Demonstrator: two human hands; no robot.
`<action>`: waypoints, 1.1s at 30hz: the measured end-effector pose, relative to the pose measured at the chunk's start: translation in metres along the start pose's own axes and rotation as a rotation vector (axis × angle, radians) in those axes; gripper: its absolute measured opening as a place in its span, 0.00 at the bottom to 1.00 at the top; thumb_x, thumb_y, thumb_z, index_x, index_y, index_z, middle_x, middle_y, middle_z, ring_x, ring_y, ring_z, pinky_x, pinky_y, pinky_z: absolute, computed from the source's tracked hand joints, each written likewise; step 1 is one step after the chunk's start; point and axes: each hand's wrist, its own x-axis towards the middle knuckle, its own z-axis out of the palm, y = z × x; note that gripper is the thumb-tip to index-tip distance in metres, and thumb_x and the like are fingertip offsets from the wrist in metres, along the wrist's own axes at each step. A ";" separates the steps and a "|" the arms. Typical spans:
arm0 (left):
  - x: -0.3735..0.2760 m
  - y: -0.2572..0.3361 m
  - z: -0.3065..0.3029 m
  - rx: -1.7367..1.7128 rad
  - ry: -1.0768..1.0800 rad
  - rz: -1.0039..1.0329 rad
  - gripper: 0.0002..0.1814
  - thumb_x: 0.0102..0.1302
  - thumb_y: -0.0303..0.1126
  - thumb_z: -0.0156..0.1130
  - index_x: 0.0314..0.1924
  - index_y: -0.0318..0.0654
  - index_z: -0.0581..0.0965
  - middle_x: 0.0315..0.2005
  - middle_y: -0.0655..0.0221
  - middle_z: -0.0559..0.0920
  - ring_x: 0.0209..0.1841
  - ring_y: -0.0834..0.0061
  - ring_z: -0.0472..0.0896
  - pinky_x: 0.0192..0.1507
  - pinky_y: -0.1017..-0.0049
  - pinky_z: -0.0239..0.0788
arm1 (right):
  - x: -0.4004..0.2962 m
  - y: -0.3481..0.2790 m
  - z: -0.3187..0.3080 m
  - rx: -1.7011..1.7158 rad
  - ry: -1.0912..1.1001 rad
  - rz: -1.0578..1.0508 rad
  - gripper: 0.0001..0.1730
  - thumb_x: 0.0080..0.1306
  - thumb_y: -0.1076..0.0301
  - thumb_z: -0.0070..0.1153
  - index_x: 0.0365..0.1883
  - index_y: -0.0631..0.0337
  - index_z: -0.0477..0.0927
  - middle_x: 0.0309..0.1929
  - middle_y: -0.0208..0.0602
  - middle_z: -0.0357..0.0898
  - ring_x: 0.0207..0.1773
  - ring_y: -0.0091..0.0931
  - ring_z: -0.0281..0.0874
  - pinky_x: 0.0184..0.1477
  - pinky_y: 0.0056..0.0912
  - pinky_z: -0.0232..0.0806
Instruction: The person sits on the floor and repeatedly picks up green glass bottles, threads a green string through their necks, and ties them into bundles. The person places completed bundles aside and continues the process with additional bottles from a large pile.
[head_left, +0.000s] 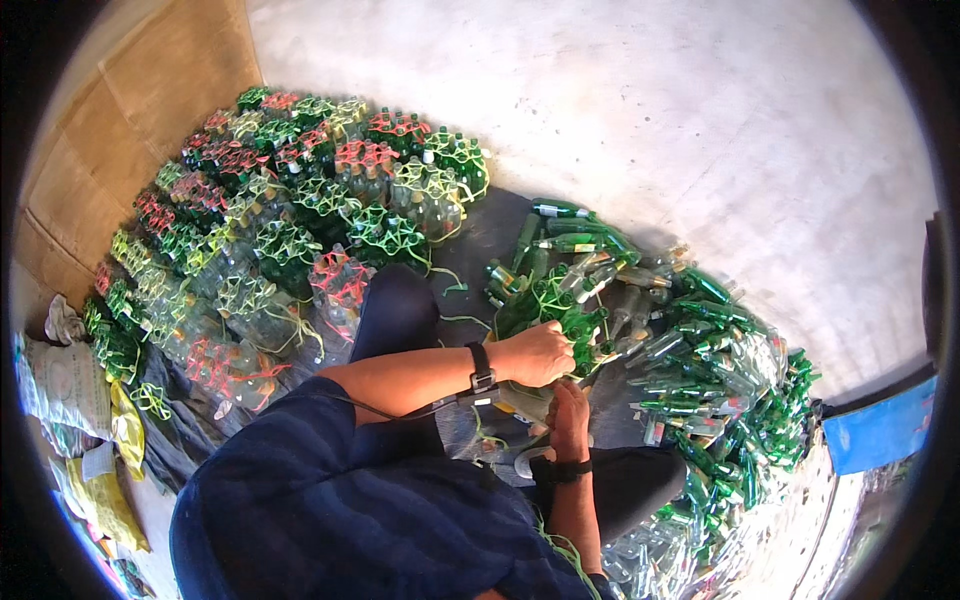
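Note:
Before me a bundle of green glass bottles (517, 307) stands with its necks upward, laced with yellow-green plastic strap (551, 296). My left hand (534, 354) is closed in a fist at the near side of the bundle, gripping the strap close to the bottle necks. Just below it, my right hand (570, 420) pinches the strap with its fingertips, almost touching the left. The short length between the hands is mostly hidden by my fingers. A loose end of strap (465, 321) trails left from the bundle across the dark ground sheet (480, 247).
Many strapped bottle bundles (292, 244), in green, yellow and red strap, stand in rows on the left. A heap of loose green and clear bottles (705, 375) lies right, along a pale wall (600, 90). Sacks (71, 382) lie far left. More strap (570, 555) hangs by my right arm.

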 end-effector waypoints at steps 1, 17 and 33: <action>0.001 0.000 0.000 0.000 0.007 0.004 0.08 0.63 0.37 0.65 0.26 0.47 0.80 0.25 0.72 0.80 0.37 0.68 0.81 0.48 0.65 0.64 | 0.002 0.001 -0.001 -0.010 0.006 -0.002 0.10 0.78 0.63 0.54 0.39 0.56 0.82 0.20 0.15 0.62 0.17 0.13 0.55 0.19 0.22 0.48; 0.008 0.002 0.009 -0.149 0.027 -0.062 0.05 0.50 0.30 0.67 0.22 0.46 0.78 0.23 0.72 0.77 0.39 0.67 0.78 0.49 0.64 0.60 | 0.009 0.014 -0.006 -0.183 0.098 -0.065 0.17 0.76 0.56 0.60 0.32 0.59 0.81 0.19 0.19 0.66 0.18 0.15 0.59 0.20 0.26 0.50; 0.007 0.013 0.012 0.267 0.022 0.015 0.09 0.59 0.40 0.63 0.23 0.52 0.82 0.30 0.76 0.79 0.46 0.71 0.76 0.50 0.65 0.62 | 0.033 0.036 -0.021 -0.271 0.142 -0.188 0.16 0.76 0.58 0.58 0.30 0.58 0.79 0.17 0.18 0.65 0.15 0.14 0.56 0.18 0.25 0.47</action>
